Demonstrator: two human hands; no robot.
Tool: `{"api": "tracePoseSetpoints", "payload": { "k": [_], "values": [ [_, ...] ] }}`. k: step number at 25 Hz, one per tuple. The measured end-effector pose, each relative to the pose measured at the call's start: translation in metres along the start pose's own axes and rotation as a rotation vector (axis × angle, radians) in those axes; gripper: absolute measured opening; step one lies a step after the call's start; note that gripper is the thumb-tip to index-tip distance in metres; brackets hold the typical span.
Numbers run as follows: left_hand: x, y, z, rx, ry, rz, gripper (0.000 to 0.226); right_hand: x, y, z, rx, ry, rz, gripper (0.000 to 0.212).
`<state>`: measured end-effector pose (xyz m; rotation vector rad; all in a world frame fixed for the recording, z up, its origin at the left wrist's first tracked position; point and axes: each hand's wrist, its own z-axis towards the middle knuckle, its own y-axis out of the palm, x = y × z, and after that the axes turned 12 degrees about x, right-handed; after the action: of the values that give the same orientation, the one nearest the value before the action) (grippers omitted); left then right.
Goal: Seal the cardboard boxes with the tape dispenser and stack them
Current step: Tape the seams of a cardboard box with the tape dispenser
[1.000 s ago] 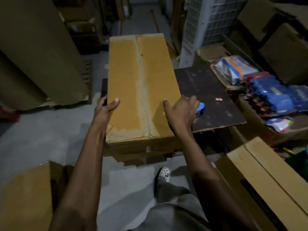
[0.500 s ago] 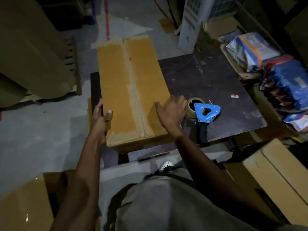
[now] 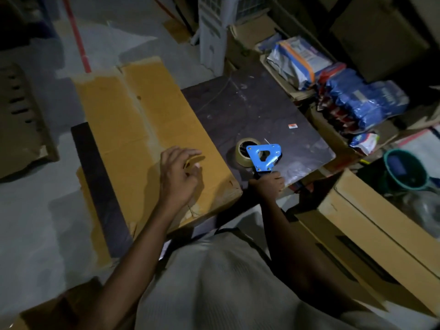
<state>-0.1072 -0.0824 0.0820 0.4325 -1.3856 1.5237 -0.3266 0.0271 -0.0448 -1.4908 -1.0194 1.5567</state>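
From the head camera I see the cardboard box [image 3: 142, 120] lying flat on the left half of a dark table [image 3: 262, 108], its centre seam running away from me. My left hand [image 3: 177, 177] is over the near end of the lid, fingers loosely curled and holding nothing that I can make out (it is blurred). My right hand [image 3: 267, 185] grips the handle of the blue tape dispenser [image 3: 263, 158], which sits on the table just beside the box's near right corner.
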Motion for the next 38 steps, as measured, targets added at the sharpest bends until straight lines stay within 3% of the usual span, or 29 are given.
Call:
{"api": "tracePoseSetpoints", "payload": {
  "k": [3,5,7,9,11,14,16,18,21,24,28,32,35,38],
  "values": [
    [0.011,0.016,0.005,-0.042,-0.011,-0.032,0.022,0.009,0.002,0.003,-0.267,0.008,0.006,0.087],
    [0.014,0.027,0.012,-0.074,-0.036,-0.032,0.021,0.008,-0.001,0.013,-0.283,0.011,0.031,0.089],
    [0.017,0.037,0.014,-0.067,-0.030,-0.025,0.019,0.002,-0.009,0.024,-0.315,0.025,0.056,0.080],
    [0.028,0.047,0.017,-0.031,-0.077,-0.066,0.019,-0.013,-0.025,0.037,-0.413,0.083,0.267,0.050],
    [0.046,0.056,0.023,-0.015,-0.248,-0.165,0.019,-0.040,-0.050,0.046,-0.629,0.211,0.674,0.021],
    [0.078,0.062,0.042,-0.018,-0.715,-0.442,0.013,-0.088,-0.098,0.053,-1.191,0.482,1.207,0.017],
    [0.095,0.057,0.059,-0.159,-0.999,-0.598,0.045,-0.110,-0.125,0.057,-1.499,0.544,1.450,0.012],
    [0.104,0.052,0.077,-0.305,-1.089,-0.699,0.075,-0.120,-0.137,0.057,-1.682,0.560,1.535,0.010],
    [0.106,0.047,0.102,-0.353,-1.131,-0.827,0.103,-0.123,-0.143,0.044,-1.769,0.542,1.505,0.005],
    [0.103,0.040,0.117,-0.321,-1.193,-0.885,0.107,-0.124,-0.151,0.030,-1.781,0.490,1.406,0.012],
    [0.089,0.021,0.115,-0.304,-1.296,-0.914,0.079,-0.126,-0.154,0.015,-1.774,0.369,1.284,0.023],
    [0.069,-0.007,0.100,-0.228,-1.349,-1.161,0.035,-0.131,-0.157,0.000,-1.872,0.208,1.203,0.022],
    [0.051,-0.030,0.093,-0.183,-1.297,-1.175,0.025,-0.130,-0.158,-0.021,-1.877,0.146,1.171,0.035],
    [0.029,-0.062,0.089,-0.258,-1.281,-1.086,0.021,-0.126,-0.161,-0.049,-1.884,0.112,1.184,0.032]
  ]
}}
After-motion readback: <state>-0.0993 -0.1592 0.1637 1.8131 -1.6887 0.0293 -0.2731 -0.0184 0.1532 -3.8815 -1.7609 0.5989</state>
